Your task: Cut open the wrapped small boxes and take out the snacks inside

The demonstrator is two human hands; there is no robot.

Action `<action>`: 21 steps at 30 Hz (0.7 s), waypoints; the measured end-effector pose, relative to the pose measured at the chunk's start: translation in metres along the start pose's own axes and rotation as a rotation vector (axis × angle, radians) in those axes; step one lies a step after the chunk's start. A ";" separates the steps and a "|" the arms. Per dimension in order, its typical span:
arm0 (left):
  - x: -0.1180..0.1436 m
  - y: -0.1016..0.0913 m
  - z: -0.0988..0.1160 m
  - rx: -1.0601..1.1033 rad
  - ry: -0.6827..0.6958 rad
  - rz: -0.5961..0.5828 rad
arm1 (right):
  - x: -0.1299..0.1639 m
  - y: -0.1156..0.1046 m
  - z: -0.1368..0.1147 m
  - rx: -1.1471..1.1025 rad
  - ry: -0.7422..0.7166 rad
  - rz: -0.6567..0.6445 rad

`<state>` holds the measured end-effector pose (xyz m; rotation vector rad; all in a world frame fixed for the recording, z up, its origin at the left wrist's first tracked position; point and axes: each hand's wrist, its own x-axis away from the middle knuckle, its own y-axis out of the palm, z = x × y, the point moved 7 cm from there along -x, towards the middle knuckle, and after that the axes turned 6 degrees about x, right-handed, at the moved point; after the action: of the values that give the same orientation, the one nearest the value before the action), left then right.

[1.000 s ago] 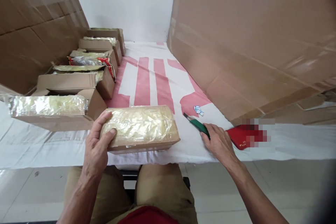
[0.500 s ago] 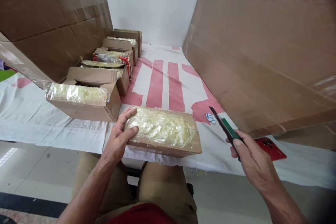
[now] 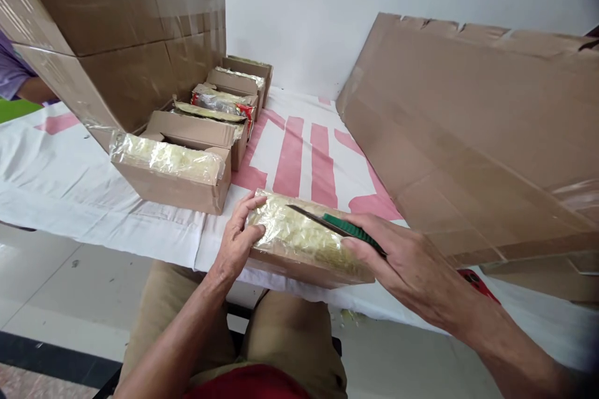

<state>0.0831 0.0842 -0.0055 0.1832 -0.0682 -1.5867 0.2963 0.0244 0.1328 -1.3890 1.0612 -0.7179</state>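
Observation:
In front of me a small cardboard box (image 3: 304, 265) lies at the table's near edge, its top covered with clear tape over pale yellow material. My left hand (image 3: 238, 240) grips the box's left end, thumb and fingers pressed on its top. My right hand (image 3: 397, 255) is closed around a box cutter (image 3: 349, 224) with a green handle. The dark blade is out and points left above the box's taped top; whether it touches the tape I cannot tell.
On the left, several opened cardboard boxes (image 3: 171, 184) stand in a row beside a tall cardboard panel (image 3: 126, 75). Another large cardboard panel (image 3: 482, 137) leans at the right. A red phone (image 3: 478, 283) lies partly behind my right forearm. A person's purple sleeve (image 3: 16, 68) shows at far left.
My right hand has brought the box cutter leftward from beside the box to over its top. My left hand keeps hold of the box. The view has shifted, and a purple sleeve shows more.

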 end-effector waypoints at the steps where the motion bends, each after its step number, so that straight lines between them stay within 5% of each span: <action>1: 0.000 0.000 -0.001 0.001 -0.003 -0.001 | -0.007 0.001 -0.005 0.043 -0.028 -0.023; 10: -0.001 0.001 -0.003 0.062 -0.059 -0.014 | -0.049 0.023 -0.026 0.327 -0.047 -0.303; 21: -0.001 0.002 -0.005 0.076 -0.058 -0.006 | -0.058 0.024 -0.042 0.498 -0.100 -0.414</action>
<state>0.0856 0.0850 -0.0096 0.1971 -0.1736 -1.5964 0.2309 0.0621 0.1240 -1.1954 0.4657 -1.1146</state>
